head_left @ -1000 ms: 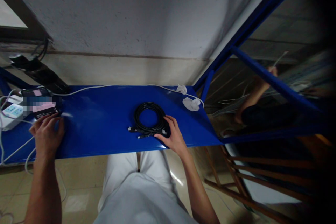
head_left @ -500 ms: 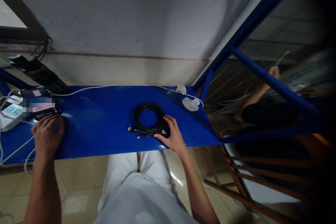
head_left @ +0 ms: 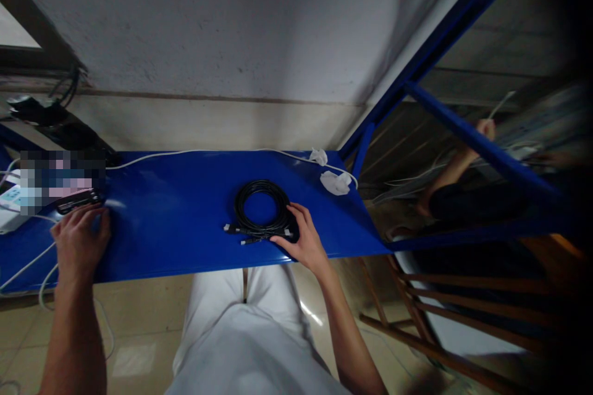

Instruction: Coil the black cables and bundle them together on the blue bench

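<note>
A scuffed pale wall (head_left: 176, 31) backs the glossy blue table (head_left: 169, 222) in front of me. The black cable coil (head_left: 260, 186) lies flat on it near the front edge, its plugs between its 4 and 8 o'clock. At its 4 o'clock sits the right hand (head_left: 303, 237), thumb and fingers parted wide against the cable. Well off at the coil's 9 o'clock, the left hand (head_left: 82, 234) rests half curled, a dark device (head_left: 78, 200) just beyond its fingers at 12; whether it pinches anything I can't tell. Crumpled white tissue (head_left: 335, 183) lies toward the coil's 2 o'clock; farther that way, another person's hand (head_left: 485, 129) holds something thin and pale.
</note>
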Available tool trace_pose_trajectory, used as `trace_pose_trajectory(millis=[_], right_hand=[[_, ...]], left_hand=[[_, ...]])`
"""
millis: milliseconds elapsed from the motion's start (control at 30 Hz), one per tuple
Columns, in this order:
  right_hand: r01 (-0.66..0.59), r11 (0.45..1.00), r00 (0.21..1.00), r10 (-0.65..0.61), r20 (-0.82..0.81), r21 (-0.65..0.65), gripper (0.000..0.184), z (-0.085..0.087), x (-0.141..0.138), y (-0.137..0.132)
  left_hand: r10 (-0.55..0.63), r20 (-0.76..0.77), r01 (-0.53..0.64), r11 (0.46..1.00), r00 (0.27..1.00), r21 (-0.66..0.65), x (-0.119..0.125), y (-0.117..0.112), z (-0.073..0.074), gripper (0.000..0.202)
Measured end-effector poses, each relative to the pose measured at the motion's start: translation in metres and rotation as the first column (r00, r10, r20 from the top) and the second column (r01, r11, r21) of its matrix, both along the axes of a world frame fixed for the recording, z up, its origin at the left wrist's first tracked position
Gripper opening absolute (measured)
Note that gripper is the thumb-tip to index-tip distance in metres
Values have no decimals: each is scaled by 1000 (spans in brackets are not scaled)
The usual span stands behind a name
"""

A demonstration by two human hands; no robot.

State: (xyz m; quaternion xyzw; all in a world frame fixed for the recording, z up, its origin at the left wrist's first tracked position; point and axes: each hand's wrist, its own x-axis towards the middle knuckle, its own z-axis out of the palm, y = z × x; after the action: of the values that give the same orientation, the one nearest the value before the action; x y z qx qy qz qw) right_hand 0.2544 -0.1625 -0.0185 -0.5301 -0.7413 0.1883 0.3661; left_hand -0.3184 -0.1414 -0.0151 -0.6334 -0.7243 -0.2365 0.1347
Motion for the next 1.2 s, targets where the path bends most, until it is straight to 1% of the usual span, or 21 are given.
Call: trace_pose_trajectory(millis=[67, 133, 200, 267, 333, 433, 500, 633, 800, 933, 1000, 1100, 1200], right_hand=[[9, 999, 1000, -10, 25, 49, 92, 0, 0, 0], [9, 992, 997, -19, 78, 127, 91, 1, -1, -2], [-30, 982, 988, 0, 156, 185, 88, 4, -3, -4], [-98, 977, 971, 53, 232, 189, 85, 8, -9, -6], [-175, 971, 951, 124, 282, 163, 79, 10, -16, -6], [-258, 955, 926, 202, 318, 146, 60, 7, -27, 1], [-276, 949, 917, 213, 338, 152, 48, 4, -30, 8], [-263, 952, 913, 193, 359, 158, 45, 1, -23, 20], [-199, 969, 921, 134, 367, 145, 43, 6, 7, 31], [-131, 982, 928, 72, 365, 139, 42, 14, 28, 34], [-115, 984, 934, 60, 351, 139, 47, 20, 31, 33], [-118, 983, 944, 68, 322, 139, 50, 30, 28, 30], [-122, 981, 952, 73, 296, 149, 52, 35, 26, 29]], left_hand=[[-11, -8, 11, 1000, 1000, 1, -1, 0, 0, 39], [-18, -12, 19, 1000, 1000, 9, -1, 0, 0, 39], [-19, -16, 19, 1000, 1000, 8, -2, 0, -1, 38], [-21, -20, 21, 1000, 1000, 4, -2, 0, -2, 36], [-31, -23, 31, 1000, 999, 1, -3, 0, -2, 35], [-37, -27, 37, 999, 999, 5, -4, 0, -3, 34], [-34, -30, 35, 999, 999, 5, -4, 0, -2, 35], [-31, -33, 31, 999, 999, 3, -3, 0, -2, 40], [-23, -39, 23, 1000, 999, 8, -5, 0, -3, 42], [-31, -48, 31, 1000, 998, 3, -8, 1, -6, 41], [-36, -44, 36, 999, 998, -2, -10, 1, -6, 40], [-28, -39, 29, 999, 999, 15, -9, 1, -6, 41], [-11, -36, 12, 999, 999, 30, -5, 0, -5, 45]])
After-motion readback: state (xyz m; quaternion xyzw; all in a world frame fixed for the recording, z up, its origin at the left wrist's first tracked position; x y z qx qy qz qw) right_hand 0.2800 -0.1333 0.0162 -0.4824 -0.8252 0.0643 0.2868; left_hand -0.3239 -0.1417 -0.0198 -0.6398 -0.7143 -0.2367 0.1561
